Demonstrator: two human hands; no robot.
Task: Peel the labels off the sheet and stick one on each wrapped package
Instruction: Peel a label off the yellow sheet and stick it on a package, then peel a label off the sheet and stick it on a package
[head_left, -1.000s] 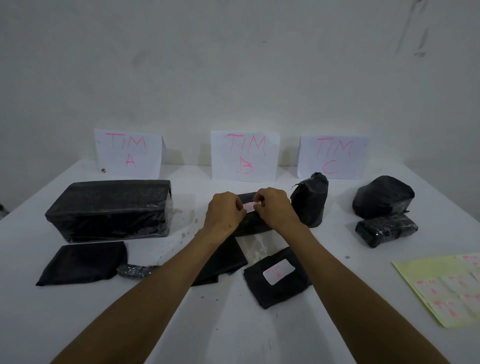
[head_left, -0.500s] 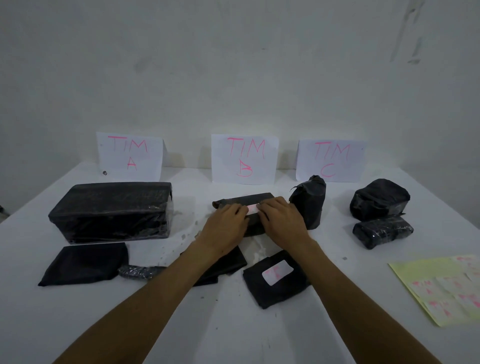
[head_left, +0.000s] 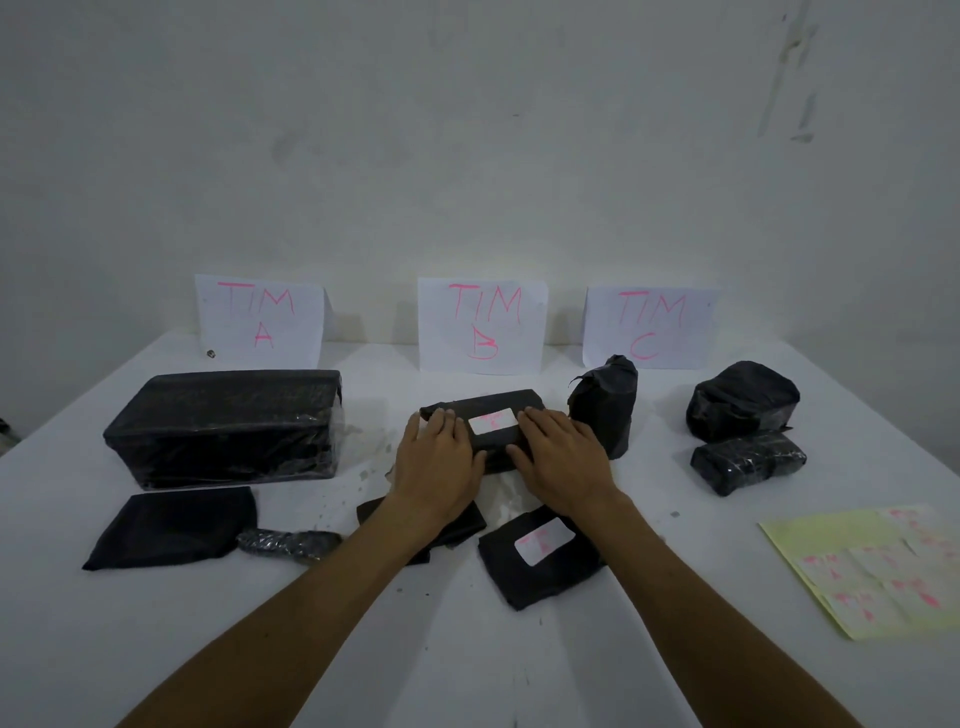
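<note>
A black wrapped package (head_left: 483, 402) lies in the middle of the white table (head_left: 467, 649), with a white label (head_left: 492, 421) with pink writing stuck on its top. My left hand (head_left: 436, 462) lies flat on its left end and my right hand (head_left: 563, 457) on its right end, fingers stretched out on either side of the label and thumbs along the near edge. The yellow label sheet (head_left: 831, 540) with several pink-marked labels lies at the right edge. A flat black package (head_left: 540, 577) near my right wrist carries its own label (head_left: 543, 538).
A large black box (head_left: 223, 426) sits at the left, with a flat package (head_left: 171, 527) and a small roll (head_left: 288, 543) in front of it. An upright package (head_left: 605, 400) and two lumpy ones (head_left: 743, 400) (head_left: 748, 460) are at the right. Paper signs TIM A (head_left: 260, 322), B (head_left: 483, 325) and C (head_left: 649, 327) lean on the wall.
My fingertips were pinching the label onto the package; both hands have since flattened and slid apart to its ends, leaving the label stuck and uncovered.
</note>
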